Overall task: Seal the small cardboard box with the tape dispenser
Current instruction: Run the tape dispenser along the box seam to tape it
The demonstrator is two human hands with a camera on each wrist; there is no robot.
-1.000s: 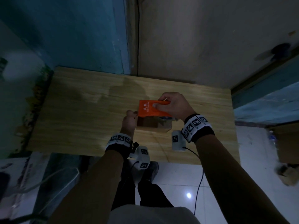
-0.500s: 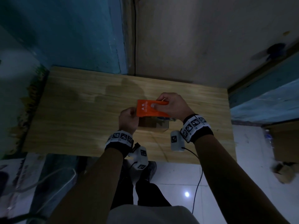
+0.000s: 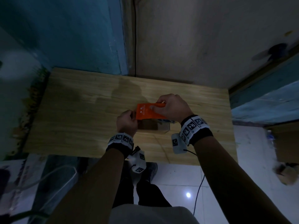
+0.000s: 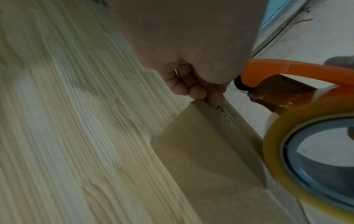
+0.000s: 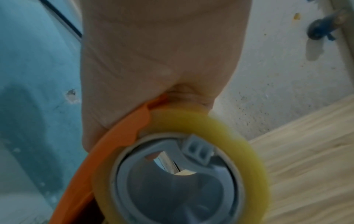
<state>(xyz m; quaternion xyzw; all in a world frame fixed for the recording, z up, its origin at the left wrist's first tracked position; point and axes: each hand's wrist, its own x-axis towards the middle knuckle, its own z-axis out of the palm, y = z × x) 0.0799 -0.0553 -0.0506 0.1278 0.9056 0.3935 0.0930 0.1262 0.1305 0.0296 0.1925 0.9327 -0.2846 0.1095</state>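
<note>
Both hands busy. Right hand (image 3: pixel 171 108) clamped on orange tape dispenser (image 3: pixel 146 111), held over small cardboard box (image 3: pixel 155 127) mid-bench (image 3: pixel 80 110), likely to lay tape. Left hand (image 3: pixel 127 122) curled, fingertips (image 4: pixel 197 92) pressing box's left top edge, probably bracing it.

L hand (image 3: pixel 127 122): fingers (image 4: pixel 193 89) curled, tips pinching the box (image 4: pixel 206 151) top edge at its L end.
R hand (image 3: pixel 171 107): wrapped over the tape dispenser (image 3: pixel 146 111), thumb across its side.
Forearms: both reach fwd, wrists banded.
</note>
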